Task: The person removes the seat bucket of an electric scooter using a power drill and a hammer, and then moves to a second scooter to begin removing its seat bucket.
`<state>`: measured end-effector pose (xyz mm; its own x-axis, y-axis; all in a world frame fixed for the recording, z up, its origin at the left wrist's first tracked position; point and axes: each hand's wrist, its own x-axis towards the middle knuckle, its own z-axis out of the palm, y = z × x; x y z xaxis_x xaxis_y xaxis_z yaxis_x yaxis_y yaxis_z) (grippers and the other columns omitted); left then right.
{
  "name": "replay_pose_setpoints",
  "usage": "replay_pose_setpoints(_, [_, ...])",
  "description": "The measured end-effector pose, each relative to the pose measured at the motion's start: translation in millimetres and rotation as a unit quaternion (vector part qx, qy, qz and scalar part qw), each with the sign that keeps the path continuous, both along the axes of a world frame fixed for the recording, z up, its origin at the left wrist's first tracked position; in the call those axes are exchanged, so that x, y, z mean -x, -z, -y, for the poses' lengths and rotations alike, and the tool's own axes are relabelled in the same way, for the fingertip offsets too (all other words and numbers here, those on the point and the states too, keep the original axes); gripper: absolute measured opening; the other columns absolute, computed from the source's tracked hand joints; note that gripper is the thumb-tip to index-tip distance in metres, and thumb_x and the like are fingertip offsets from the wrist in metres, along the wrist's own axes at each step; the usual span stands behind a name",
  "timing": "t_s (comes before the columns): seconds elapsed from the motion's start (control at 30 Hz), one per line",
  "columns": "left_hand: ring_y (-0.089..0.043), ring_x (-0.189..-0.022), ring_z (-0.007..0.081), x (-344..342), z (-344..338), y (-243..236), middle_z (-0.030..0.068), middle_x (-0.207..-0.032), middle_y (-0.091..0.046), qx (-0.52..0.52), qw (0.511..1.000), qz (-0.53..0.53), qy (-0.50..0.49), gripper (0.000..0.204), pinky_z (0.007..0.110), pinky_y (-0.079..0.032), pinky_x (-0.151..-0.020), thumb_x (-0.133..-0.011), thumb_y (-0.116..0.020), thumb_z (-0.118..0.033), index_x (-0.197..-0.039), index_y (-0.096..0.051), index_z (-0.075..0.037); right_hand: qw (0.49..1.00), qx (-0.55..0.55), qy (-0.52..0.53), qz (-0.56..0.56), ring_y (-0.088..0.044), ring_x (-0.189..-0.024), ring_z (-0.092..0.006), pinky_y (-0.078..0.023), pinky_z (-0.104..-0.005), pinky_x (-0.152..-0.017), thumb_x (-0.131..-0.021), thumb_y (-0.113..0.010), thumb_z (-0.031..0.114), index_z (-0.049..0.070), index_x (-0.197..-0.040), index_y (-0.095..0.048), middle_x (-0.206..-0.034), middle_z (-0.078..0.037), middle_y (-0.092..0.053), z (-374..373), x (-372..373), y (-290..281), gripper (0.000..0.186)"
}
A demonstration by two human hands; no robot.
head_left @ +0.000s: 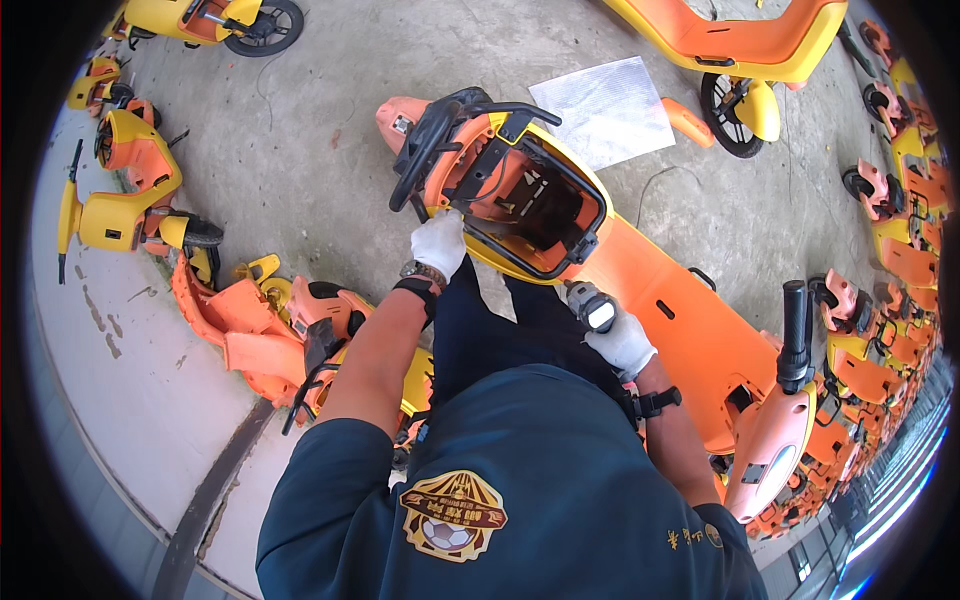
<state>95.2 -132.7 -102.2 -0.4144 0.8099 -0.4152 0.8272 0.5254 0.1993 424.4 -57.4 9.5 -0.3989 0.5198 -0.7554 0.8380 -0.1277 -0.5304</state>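
My left hand [437, 243], in a white glove, is closed at the yellow rim [499, 261] of a scooter's open seat compartment [532, 205]; what its fingertips hold is hidden. A black hinged frame runs round the compartment, which has a dark interior. My right hand [625, 348], also gloved, grips a grey cordless power tool [590, 303] below the compartment's right end, beside the scooter's orange footboard [665, 335]. A black handlebar grip [794, 335] rises at that scooter's right end.
A silvery sheet [595, 105] and an orange piece [686, 122] lie on concrete beyond the scooter. Another scooter [750, 35] stands at top right. Rows of orange and yellow scooters line both sides [120, 215], with loose orange body panels [260, 350] at lower left.
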Motion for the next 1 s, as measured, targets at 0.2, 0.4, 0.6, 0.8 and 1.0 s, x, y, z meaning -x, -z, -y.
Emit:
replay_pose_setpoints(0.2, [-0.067, -0.081, 0.0385, -3.8, 1.1, -3.7, 0.0172, -0.088, -0.069, -0.009, 0.996, 0.03, -0.082, 0.029, 0.051, -0.052, -0.072, -0.095, -0.051, -0.033, -0.093, -0.062, -0.007, 1.0, -0.002, -0.011, 0.016, -0.065, -0.106, -0.0376, -0.053, -0.0419, -0.09, -0.07, -0.071, 0.016, 0.006, -0.136, -0.048, -0.109, -0.024, -0.068, 1.4, 0.7, 5.7, 0.071])
replay_pose_setpoints(0.4, [-0.066, -0.085, 0.0418, -16.0, -7.8, -5.5, 0.0206, -0.083, -0.069, 0.006, 0.963, 0.05, -0.267, 0.042, 0.051, -0.051, -0.077, -0.091, -0.052, -0.045, -0.09, -0.066, -0.006, 1.0, 0.009, -0.016, 0.013, -0.065, -0.106, -0.0383, -0.053, -0.0421, -0.09, -0.072, -0.073, 0.017, 0.004, -0.137, -0.046, -0.108, -0.024, -0.068, 2.4, 4.4, 7.6, 0.072])
replay_pose_setpoints(0.6, [-0.067, -0.087, 0.0398, -12.1, -12.5, -2.1, 0.0201, -0.088, -0.07, 0.031, 0.941, 0.087, -0.324, 0.042, 0.048, -0.052, -0.08, -0.087, -0.056, -0.046, -0.085, -0.07, -0.006, 0.999, 0.018, -0.035, 0.028, -0.064, -0.109, -0.0369, -0.052, -0.0404, -0.093, -0.072, -0.074, 0.019, 0.003, -0.136, -0.046, -0.112, -0.024, -0.067, 4.1, 0.2, 17.6, 0.072])
replay_pose_setpoints(0.8, [-0.067, -0.089, 0.039, -10.6, -14.3, -5.5, 0.0193, -0.089, -0.07, 0.003, 0.928, 0.109, -0.356, 0.041, 0.048, -0.053, -0.08, -0.083, -0.06, -0.047, -0.088, -0.071, -0.008, 0.998, 0.013, -0.056, 0.027, -0.064, -0.111, -0.0361, -0.051, -0.0397, -0.094, -0.071, -0.075, 0.019, 0.001, -0.134, -0.048, -0.113, -0.024, -0.067, -3.2, -1.3, 16.9, 0.071])
replay_pose_setpoints(1.0, [-0.068, -0.084, 0.0379, -12.9, -10.2, 0.3, 0.0195, -0.084, -0.07, -0.011, 0.929, 0.099, -0.357, 0.04, 0.047, -0.053, -0.076, -0.084, -0.059, -0.044, -0.084, -0.072, -0.006, 0.997, -0.011, -0.078, 0.011, -0.065, -0.109, -0.034, -0.051, -0.0388, -0.092, -0.07, -0.075, 0.016, 0.001, -0.131, -0.051, -0.111, -0.022, -0.068, -7.4, -7.7, 22.9, 0.068])
